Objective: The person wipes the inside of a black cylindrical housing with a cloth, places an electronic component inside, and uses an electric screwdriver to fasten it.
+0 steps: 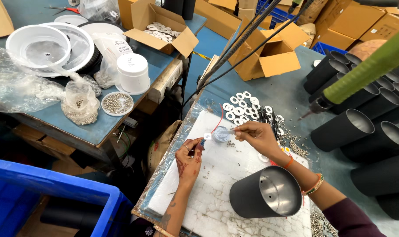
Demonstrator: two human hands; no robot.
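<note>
My left hand point(189, 159) rests on a white foam board point(221, 184), its fingertips pinching a small blue part beside a round silvery disc point(220, 134). My right hand point(257, 136) holds a thin tool or wire against that disc from the right. A red wire point(218, 119) curves away from the disc. A black metal cylinder housing point(266, 192) lies on its side on the board, just below my right forearm. White ring washers point(241, 105) and small screws point(296, 147) lie scattered past my right hand.
Several black cylinder housings point(366, 127) are stacked at the right. A green hanging tool point(362, 74) dangles above them. Open cardboard boxes point(269, 55) stand behind. The left table holds white round fixtures point(39, 46), a white cup point(133, 72), a dish of screws point(117, 103). A blue crate point(54, 193) sits lower left.
</note>
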